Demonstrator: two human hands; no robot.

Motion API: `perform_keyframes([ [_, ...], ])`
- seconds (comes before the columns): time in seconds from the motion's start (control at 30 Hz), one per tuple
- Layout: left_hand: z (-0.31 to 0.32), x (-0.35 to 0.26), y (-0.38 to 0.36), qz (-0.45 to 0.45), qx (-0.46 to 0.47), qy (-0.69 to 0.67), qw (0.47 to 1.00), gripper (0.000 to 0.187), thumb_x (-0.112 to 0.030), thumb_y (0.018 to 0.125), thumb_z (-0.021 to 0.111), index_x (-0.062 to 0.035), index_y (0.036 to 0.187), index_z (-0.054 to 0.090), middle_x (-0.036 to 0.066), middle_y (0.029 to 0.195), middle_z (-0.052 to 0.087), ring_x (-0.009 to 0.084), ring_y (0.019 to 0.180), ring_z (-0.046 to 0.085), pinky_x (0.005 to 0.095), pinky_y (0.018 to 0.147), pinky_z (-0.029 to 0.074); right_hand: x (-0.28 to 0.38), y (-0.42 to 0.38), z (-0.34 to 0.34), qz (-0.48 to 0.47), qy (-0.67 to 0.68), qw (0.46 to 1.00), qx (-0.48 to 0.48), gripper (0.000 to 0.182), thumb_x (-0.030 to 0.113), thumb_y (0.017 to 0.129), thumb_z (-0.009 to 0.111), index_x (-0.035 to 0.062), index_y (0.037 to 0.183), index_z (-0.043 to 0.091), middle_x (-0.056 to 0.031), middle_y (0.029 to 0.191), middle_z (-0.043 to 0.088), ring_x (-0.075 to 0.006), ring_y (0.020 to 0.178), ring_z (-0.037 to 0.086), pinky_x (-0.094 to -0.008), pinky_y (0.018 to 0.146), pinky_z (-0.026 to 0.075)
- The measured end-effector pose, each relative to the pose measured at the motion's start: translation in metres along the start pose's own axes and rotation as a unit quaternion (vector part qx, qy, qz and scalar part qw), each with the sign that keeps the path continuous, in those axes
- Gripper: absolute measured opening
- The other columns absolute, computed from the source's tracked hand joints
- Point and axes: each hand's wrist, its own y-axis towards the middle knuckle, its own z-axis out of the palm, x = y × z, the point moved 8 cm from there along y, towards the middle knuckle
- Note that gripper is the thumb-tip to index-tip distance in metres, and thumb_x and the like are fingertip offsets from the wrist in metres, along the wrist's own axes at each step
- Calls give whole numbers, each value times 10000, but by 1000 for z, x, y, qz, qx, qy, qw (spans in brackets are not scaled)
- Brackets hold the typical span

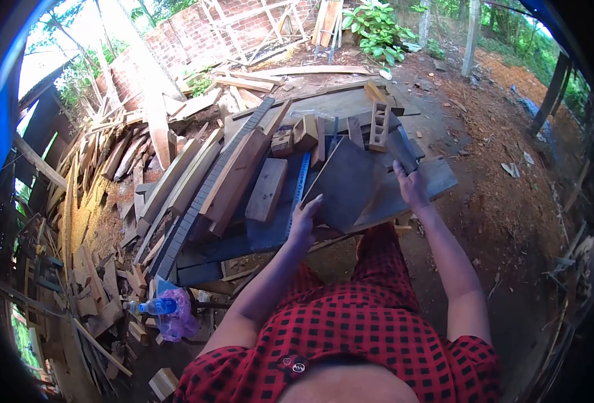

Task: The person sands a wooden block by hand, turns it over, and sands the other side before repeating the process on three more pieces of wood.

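Note:
A flat dark board point(340, 185) lies tilted over the right part of the workbench. My left hand point(303, 218) grips its lower left edge, thumb on top. My right hand point(411, 185) is closed on a small dark block point(401, 149) at the bench's right side. Left of the board, a blue ruler point(299, 188) lies beside a thick wooden block point(266, 190). A wooden piece with square holes point(379, 125) stands just beyond the right hand. The undersides of both hands' grips are hidden.
Long wooden beams point(233, 174) and a dark slatted strip point(209, 195) cover the bench's left half. Scrap wood point(99, 282) is heaped on the ground at left, near a blue-capped bottle point(157, 306) in a pink bag point(178, 322). A leafy plant point(377, 30) grows behind.

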Motion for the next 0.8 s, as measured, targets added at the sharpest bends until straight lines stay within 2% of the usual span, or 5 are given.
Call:
perform_keyframes([
  [0.07, -10, 15, -10, -55, -38, -87, 994, 491, -292, 873, 568, -64, 1285, 428, 170, 1085, 582, 361, 1037, 578, 602, 791, 516, -11, -1, 20, -75, -11, 996, -40, 427, 367, 915, 562, -27, 1080, 579, -157, 886, 623, -235, 872, 598, -343, 780, 443],
  [0.13, -22, 26, -7, -76, -32, -101, 991, 479, -290, 872, 560, -67, 1280, 442, 164, 1100, 582, 365, 1054, 567, 621, 796, 502, 7, -14, 47, -147, -12, 989, -11, 401, 364, 899, 561, 23, 1104, 612, -174, 1170, 583, -318, 1049, 556, -419, 939, 392],
  [0.43, -64, 73, 10, -108, 12, -207, 972, 350, -250, 842, 560, -43, 1124, 569, 129, 1076, 620, 340, 1041, 580, 560, 872, 470, 85, -117, 133, -371, -115, 906, 167, 517, 321, 865, 597, 69, 1302, 483, -119, 1334, 492, -238, 1285, 418, -464, 1093, 222],
  [0.57, -55, 66, 7, -107, 61, -154, 980, 353, -246, 820, 580, -6, 1078, 566, 142, 1071, 620, 345, 999, 595, 551, 870, 471, 50, -98, 131, -345, -80, 917, 185, 509, 312, 862, 598, 74, 1299, 490, -110, 1345, 486, -230, 1293, 409, -457, 1093, 223],
  [0.8, -53, 65, 6, -102, 7, -177, 979, 347, -180, 769, 636, 9, 1053, 575, 172, 1002, 639, 323, 931, 635, 549, 772, 537, -43, -10, 81, -147, -97, 982, -74, 508, 238, 811, 649, 56, 1266, 515, -127, 1255, 542, -312, 1217, 455, -438, 1049, 286],
])
